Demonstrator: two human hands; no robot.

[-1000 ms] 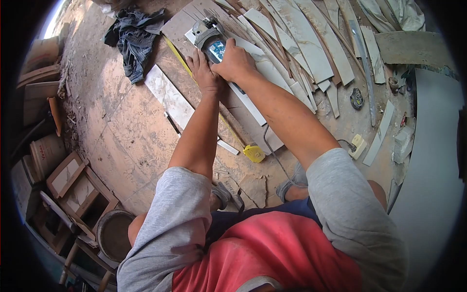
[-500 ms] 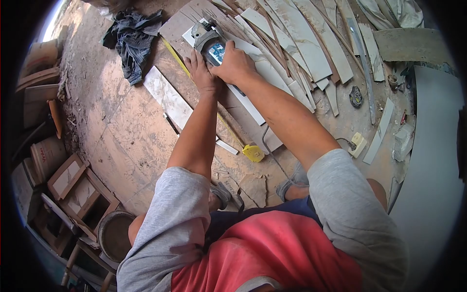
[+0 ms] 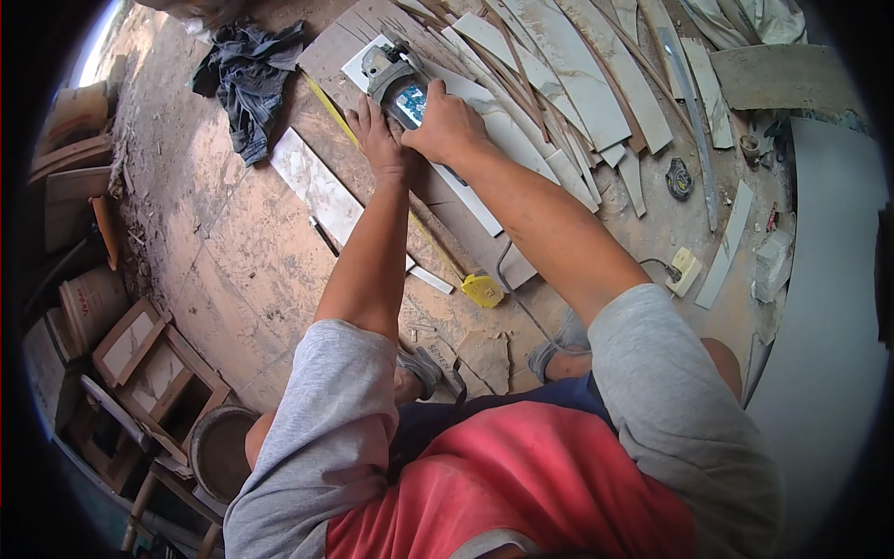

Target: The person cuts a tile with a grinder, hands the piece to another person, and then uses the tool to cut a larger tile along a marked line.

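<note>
A grey and blue angle grinder [image 3: 396, 79] rests on a long white marbled tile strip [image 3: 507, 135] that lies on a brown board on the floor. My right hand [image 3: 445, 121] is wrapped around the grinder's body. My left hand [image 3: 375, 138] lies flat beside the grinder, fingers spread, pressing on the board and tile edge. A yellow tape measure [image 3: 484, 291] sits near the tile's near end, its yellow blade [image 3: 328, 104] stretched along the tile toward the far side. The grinder's disc is hidden under its guard.
Many curved tile offcuts [image 3: 577, 74] are piled at the far right. A second tile strip [image 3: 317, 191] lies left, a dark cloth [image 3: 247, 79] beyond it. A power socket [image 3: 686, 270], a bucket [image 3: 222, 452] and wooden frames [image 3: 140, 354] stand around. My sandalled feet [image 3: 424, 368] are below.
The grinder and both hands have slid a little farther away along the tile strip. Everything else stays where it was.
</note>
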